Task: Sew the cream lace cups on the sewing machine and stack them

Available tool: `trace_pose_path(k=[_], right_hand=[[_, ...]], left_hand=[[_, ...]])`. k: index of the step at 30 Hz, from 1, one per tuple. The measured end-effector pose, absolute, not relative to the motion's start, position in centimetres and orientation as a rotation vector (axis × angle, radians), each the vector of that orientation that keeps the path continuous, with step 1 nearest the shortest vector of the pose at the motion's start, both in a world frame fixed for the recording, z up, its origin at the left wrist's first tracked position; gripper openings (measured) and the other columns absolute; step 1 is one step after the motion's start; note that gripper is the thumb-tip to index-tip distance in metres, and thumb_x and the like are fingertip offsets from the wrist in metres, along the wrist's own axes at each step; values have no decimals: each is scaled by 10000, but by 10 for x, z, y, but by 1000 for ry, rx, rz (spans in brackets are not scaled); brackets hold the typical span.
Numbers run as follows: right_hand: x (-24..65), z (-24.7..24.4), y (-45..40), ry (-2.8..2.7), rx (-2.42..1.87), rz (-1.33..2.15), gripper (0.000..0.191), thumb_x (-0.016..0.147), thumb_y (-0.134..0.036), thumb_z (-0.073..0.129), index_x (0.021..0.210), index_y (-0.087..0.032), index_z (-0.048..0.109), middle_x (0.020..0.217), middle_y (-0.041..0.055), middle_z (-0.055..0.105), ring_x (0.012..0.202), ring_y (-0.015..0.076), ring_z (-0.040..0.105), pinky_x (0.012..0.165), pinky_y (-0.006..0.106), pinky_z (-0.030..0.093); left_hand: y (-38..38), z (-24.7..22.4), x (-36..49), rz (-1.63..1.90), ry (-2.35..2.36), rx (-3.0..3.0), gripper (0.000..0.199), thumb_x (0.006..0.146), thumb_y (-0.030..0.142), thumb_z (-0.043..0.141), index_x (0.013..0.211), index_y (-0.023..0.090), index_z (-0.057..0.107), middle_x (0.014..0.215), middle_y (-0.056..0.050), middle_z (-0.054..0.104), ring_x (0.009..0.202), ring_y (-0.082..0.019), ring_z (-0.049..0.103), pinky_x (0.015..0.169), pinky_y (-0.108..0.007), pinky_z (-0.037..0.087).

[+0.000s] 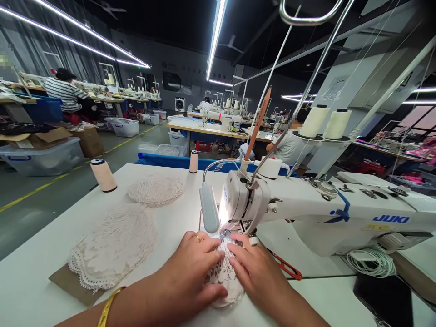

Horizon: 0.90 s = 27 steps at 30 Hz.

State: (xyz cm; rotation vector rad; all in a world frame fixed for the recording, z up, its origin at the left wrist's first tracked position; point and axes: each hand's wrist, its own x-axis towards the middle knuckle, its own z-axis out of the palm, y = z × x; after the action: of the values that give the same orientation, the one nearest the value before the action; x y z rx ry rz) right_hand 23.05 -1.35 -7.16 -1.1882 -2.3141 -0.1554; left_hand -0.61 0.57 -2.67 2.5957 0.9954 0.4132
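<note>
Your left hand (199, 270): thumb wide of the fingers, resting on the lace piece (227, 274) at its 9 o'clock side. Your right hand (254, 263): fingers slightly parted, laid on its 3 o'clock side. Lace: pale, openwork, rounded edge at 6 o'clock; sewing machine (293, 200) toward 1 o'clock.

The left hand (194, 268) is palm down, back upward, fingers loosely bent and pointing toward the right hand (252, 264). Its thumb (214, 293) stretches out below the fingers, nearer the body. The right hand is palm down as well, fingers slightly parted and angled forward toward the left, the two sets of fingertips near each other but apart. Both bare forearms (146, 297) slant outward behind the hands.
</note>
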Motion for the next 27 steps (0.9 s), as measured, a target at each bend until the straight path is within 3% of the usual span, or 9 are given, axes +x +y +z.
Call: trace_pose_path(k=[1,3,5,7,8,10,12,21,27], right_hand=[[233,-64,-18,-2346,-1152,-63,171,1055,-207,624,1214,-215,688,1261,124,740,981,278,714,796,389,580],[235,-50,-25,-2429,-1135,206,327,932,-366,870,1184,-275,683,1366,66,699,1174,298,674,923,391,591],[236,-41,-29,-2475,-1132,385,380,861,-394,943,1105,-289,672,1336,21,697,1184,277,659,970,382,580],[236,-39,-27,-2491,-1106,399,172,982,-267,809,1024,-263,641,1221,18,716,1094,248,666,940,376,570],[236,-42,-25,-2484,-1088,375,101,1033,-200,704,999,-252,625,1149,22,722,1035,237,667,905,372,564],[235,-48,-20,-2422,-1065,328,142,1076,-153,552,988,-247,609,1015,21,720,924,223,662,823,354,550],[233,-55,-16,-2295,-1101,293,154,1105,-209,506,1013,-258,620,923,9,717,842,215,662,763,334,539],[218,-56,-12,-1933,-1181,159,306,1136,-373,497,939,-264,703,849,16,777,749,207,732,694,280,569],[217,-58,-10,-1886,-1161,182,308,1128,-359,508,938,-248,723,855,22,791,778,202,753,710,263,572]], left_hand=[[2,-22,-10,362,936,2579,417,756,422,970,1030,235,716,1188,-34,713,1091,-314,628,959,-453,450],[-3,-19,-16,315,856,2587,488,704,429,997,1065,260,716,1222,-35,692,1098,-310,618,960,-437,466],[-4,-26,-17,358,815,2626,344,771,319,926,1019,250,697,1201,-43,695,1079,-297,619,929,-410,471],[0,-38,-14,442,804,2652,114,877,178,739,898,222,636,1089,-44,706,980,-258,624,851,-371,459],[4,-43,-11,487,821,2639,121,904,129,636,836,214,583,998,-39,697,890,-231,609,788,-350,442],[12,-49,-5,571,902,2539,174,922,112,508,786,218,483,850,-23,638,744,-197,538,685,-325,394],[20,-49,2,647,981,2382,157,917,141,453,794,232,420,783,-5,574,696,-190,481,646,-312,368],[37,-38,13,651,1000,2140,124,714,131,510,769,223,449,840,-11,564,800,-204,522,716,-308,386],[42,-46,13,621,962,2109,142,725,167,518,624,205,426,727,2,515,721,-177,520,670,-285,386]])
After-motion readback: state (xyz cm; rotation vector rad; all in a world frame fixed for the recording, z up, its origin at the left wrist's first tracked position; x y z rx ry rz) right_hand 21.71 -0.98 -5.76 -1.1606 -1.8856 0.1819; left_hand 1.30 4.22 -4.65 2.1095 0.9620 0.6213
